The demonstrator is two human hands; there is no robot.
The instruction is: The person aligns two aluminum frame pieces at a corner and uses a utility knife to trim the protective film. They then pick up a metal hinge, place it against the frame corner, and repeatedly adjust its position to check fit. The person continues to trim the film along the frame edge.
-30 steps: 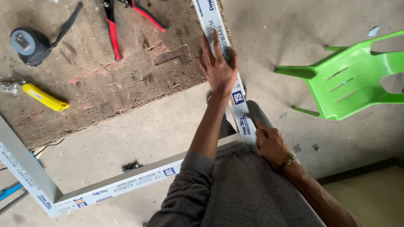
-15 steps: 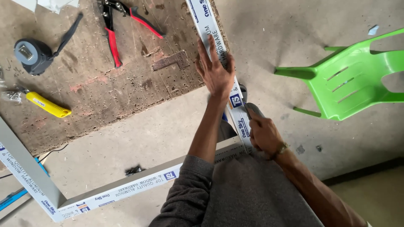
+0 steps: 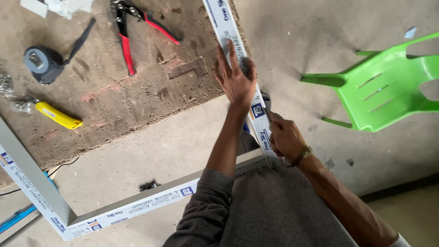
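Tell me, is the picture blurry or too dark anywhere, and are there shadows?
Head view: soft, even daylight, no glare. Left hand on the wrapped frame bar looks sharp, the right hand a touch smeared. A faint shadow lies under the green chair. The red pliers and yellow knife are clear; the grey sleeve near the camera is soft.

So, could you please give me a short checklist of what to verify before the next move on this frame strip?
1. Left hand flat on the upright frame strip, pinning it: ok.
2. Right hand closed on the strip lower down, near the corner: ok; what it grips there, cannot tell.
3. Corner with the bottom strip closed flush: cannot tell, hidden by arm and lap.
4. Red pliers within reach on the board: ok.
5. Yellow knife and tape measure away from the hands: ok.
6. Green chair apart from the strip: ok.
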